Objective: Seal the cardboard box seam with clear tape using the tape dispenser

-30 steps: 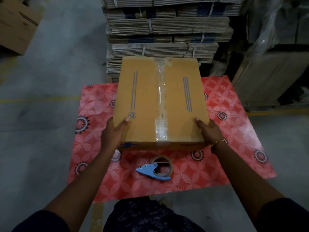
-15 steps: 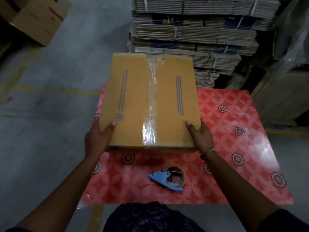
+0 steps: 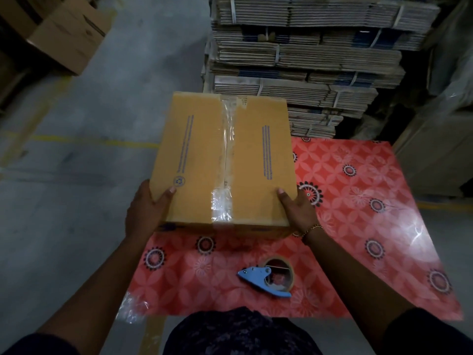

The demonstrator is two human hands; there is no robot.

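**Cardboard box taped and being carried off to the left**

Brown corrugated cardboard box [image 3: 225, 162] sits clamped between two bare hands: the left hand [image 3: 146, 211] wraps its near left corner, thumb on the top flap, and the right hand [image 3: 297, 211] grips the near right corner the same way, a thin gold bracelet [image 3: 312, 229] at its wrist. Both hands are closed on the box; neither holds anything else.

A strip of clear tape [image 3: 225, 160] runs the whole centre seam and folds over the near edge, wrinkled and glossy at that end. Over the last second the box has shifted leftward, and its left part now hangs past the edge of the red floral plastic sheet [image 3: 358, 201], over the grey concrete floor [image 3: 76, 201]. It seems lifted rather than resting, though the underside is hidden.

The blue-handled tape dispenser [image 3: 266, 278] with its roll lies untouched on the sheet, near the person's body, well apart from the box.

Judged from this, sealing of this seam is finished and the box is being moved away. Bundled stacks of flat cardboard [image 3: 307, 60] stand behind.
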